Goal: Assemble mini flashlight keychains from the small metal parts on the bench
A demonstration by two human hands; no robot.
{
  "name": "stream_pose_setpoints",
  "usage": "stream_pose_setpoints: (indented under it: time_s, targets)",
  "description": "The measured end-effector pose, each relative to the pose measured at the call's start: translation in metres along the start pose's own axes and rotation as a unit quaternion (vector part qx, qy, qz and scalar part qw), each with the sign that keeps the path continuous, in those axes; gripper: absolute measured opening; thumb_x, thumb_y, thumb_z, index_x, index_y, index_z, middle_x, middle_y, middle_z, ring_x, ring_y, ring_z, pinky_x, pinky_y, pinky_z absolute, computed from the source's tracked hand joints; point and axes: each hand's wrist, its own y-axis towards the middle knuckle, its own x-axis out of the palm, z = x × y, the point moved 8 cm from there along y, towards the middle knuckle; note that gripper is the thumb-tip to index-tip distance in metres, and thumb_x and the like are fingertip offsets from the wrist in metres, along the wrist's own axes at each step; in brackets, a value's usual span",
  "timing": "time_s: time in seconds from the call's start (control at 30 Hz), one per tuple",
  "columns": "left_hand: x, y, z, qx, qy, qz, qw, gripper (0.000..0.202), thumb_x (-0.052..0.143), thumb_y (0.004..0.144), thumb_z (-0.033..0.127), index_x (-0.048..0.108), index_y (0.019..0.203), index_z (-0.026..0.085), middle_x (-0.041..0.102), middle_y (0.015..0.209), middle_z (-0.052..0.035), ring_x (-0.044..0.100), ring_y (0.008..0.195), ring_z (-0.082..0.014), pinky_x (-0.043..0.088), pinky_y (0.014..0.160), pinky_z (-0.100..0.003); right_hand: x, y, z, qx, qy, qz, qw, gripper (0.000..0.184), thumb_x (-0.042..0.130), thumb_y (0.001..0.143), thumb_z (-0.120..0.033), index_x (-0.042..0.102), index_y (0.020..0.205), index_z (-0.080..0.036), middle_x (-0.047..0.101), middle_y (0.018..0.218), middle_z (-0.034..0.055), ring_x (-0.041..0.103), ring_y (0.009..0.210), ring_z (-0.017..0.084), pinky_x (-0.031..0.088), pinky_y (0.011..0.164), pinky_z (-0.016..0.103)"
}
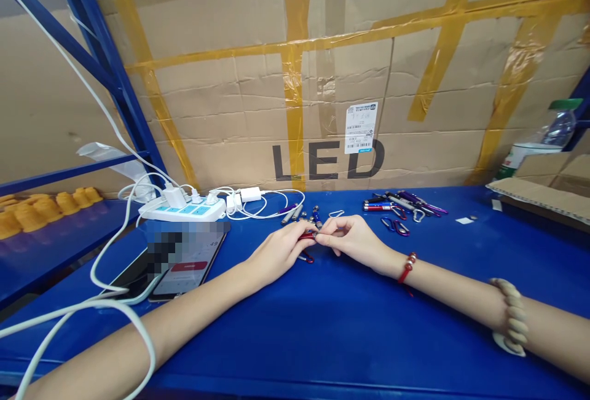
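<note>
On the blue counter, a white plug strip and a phone lie at the left, well apart from the hands. The left hand and the right hand meet in the middle, and both pinch a small red light. It lies sideways just above the counter, one end toward each hand. More little lights lie near on the right.

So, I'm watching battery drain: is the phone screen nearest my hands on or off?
On: the phone nearest the left hand shows a lit screen with a red button; its upper part is blurred out.
</note>
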Motion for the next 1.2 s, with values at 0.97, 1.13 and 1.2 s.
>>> stream_pose_setpoints:
  time_s: [0.97, 1.13, 1.2]
  targets:
    - [0.003, -0.006, 0.012, 0.062, 0.068, -0.034, 0.995, 0.027, 0.031, 0.09, 0.025, 0.053, 0.102, 0.018, 0.062, 0.094, -0.0029, 0.059, 0.083, -0.0127, 0.047, 0.073, -0.023, 0.001, -0.002, -0.009, -0.092, -0.004, -0.035, 0.995, 0.027, 0.073, 0.06, -0.039, 0.063, 0.057, -0.013, 0.059, 0.073, 0.0039, 0.046, 0.045, 0.006, 0.039, 0.039, 0.02]
    - [-0.001, -0.007, 0.017, 0.096, 0.09, 0.0, 0.991, 0.027, 0.033, 0.089, 0.023, 0.054, 0.104, 0.017, 0.063, 0.092, -0.0041, 0.06, 0.081, -0.0131, 0.048, 0.072, -0.023, 0.001, -0.005, -0.013, -0.109, -0.028, -0.031, 0.993, 0.027, 0.072, 0.062, -0.036, 0.06, 0.054, -0.013, 0.059, 0.068, 0.0034, 0.049, 0.053, 0.008, 0.04, 0.046, 0.02]
    - [-0.003, -0.006, 0.017, 0.103, 0.093, 0.018, 0.99, 0.027, 0.034, 0.089, 0.022, 0.055, 0.103, 0.016, 0.064, 0.093, -0.0047, 0.06, 0.081, -0.0129, 0.049, 0.073, -0.024, 0.001, -0.005, -0.013, -0.109, -0.03, -0.023, 0.993, 0.026, 0.071, 0.063, -0.036, 0.06, 0.056, -0.013, 0.059, 0.068, 0.0037, 0.05, 0.056, 0.01, 0.04, 0.049, 0.021]
